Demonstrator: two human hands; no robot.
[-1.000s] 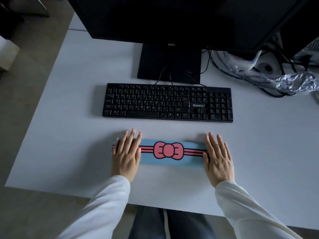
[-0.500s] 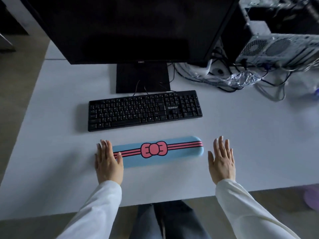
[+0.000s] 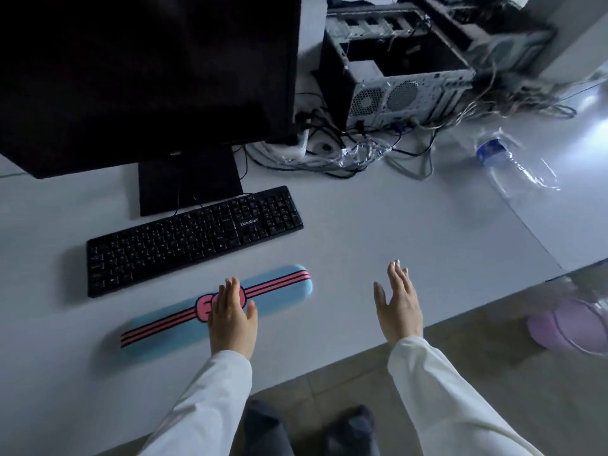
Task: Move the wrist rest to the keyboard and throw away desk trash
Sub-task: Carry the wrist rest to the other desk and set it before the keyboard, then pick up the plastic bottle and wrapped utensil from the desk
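the fingers (image 3: 399, 274) of the right hand (image 3: 398, 307) are spread loose and hold nothing, the palm hanging over bare desk (image 3: 394, 225) to the right of the wrist rest (image 3: 279, 291); the left hand (image 3: 232, 319) is also slack and grips nothing, its fingers lying flat over the pink bow at the middle of the rest, though whether they press on it or only hang above it is hard to tell. the wrist rest, a long blue pad with pink stripes, lies just in front of the black keyboard (image 3: 194, 238), near it and roughly parallel, with a narrow strip of desk between them. it looks like a soft, light, cushioned bar that would bend a little if lifted by one end, so taking it at both ends or sliding it flat with a palm on the middle seems the safer way. the trash looks to be the empty clear plastic bottle (image 3: 516, 166) with a blue label, lying on its side far right on the desk, well apart from both hands. it should be very light, thin-walled and easy to crush, smooth enough to roll or slip, so a grasp around its body near the label end would likely hold best. a lilac waste bin (image 3: 566, 327) shows blurred on the floor beside the desk edge, a likely place for it.
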